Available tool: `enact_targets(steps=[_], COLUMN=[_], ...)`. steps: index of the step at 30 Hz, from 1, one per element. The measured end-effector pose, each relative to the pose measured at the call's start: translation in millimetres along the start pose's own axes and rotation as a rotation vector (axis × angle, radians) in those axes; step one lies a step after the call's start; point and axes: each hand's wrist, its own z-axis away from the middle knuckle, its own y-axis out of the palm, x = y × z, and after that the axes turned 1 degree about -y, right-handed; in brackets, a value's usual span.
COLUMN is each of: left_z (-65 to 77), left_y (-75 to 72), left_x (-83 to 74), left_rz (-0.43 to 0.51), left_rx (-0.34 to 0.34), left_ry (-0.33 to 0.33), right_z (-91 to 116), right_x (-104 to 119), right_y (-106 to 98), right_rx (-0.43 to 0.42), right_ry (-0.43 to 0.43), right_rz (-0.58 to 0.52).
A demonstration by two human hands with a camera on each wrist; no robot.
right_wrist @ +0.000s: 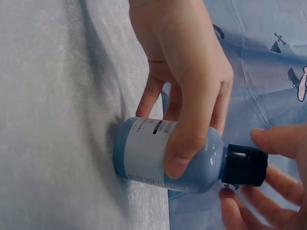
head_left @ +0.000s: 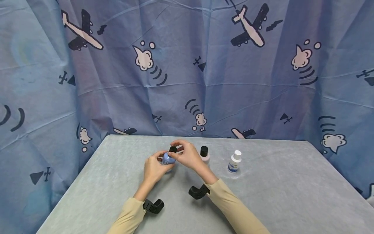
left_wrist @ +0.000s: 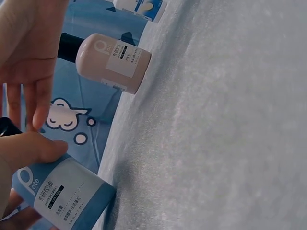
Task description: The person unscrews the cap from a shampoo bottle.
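A blue bottle (head_left: 168,158) with a white label (left_wrist: 64,194) and a black screw cap (right_wrist: 245,165) stands at the table's left-centre, its base right at the tabletop. My left hand (head_left: 154,168) grips its body, the thumb lying across the label side and the other fingers behind. From the right, my right hand (head_left: 188,156) holds the cap, thumb on one side and fingertips around the other. Just beyond the right wrist stands a pale pink bottle (left_wrist: 112,62) with a black cap, partly hidden by that hand in the head view.
Farther right on the table is a small white bottle (head_left: 234,162) with a white cap and a blue label. The grey-white tabletop (head_left: 286,188) ends at a blue curtain (head_left: 181,71) printed with planes and clouds. Each wrist carries a black camera band (head_left: 154,206).
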Motion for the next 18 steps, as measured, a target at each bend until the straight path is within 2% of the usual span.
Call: enact_targets(steps=[8, 18], left_z=[0.0, 0.1], left_y=[0.4, -0.2], left_x=[-1.3, 0.1], left_rz=[-0.013, -0.006], left_rx=[0.004, 0.012], left_ry=[-0.004, 0.009], right_z=[-0.2, -0.8], right_x=[2.7, 0.6], right_y=[3.3, -0.8], right_rx=[-0.057, 0.002], right_ry=[0.071, 0.006], right_rz=[0.048, 0.054])
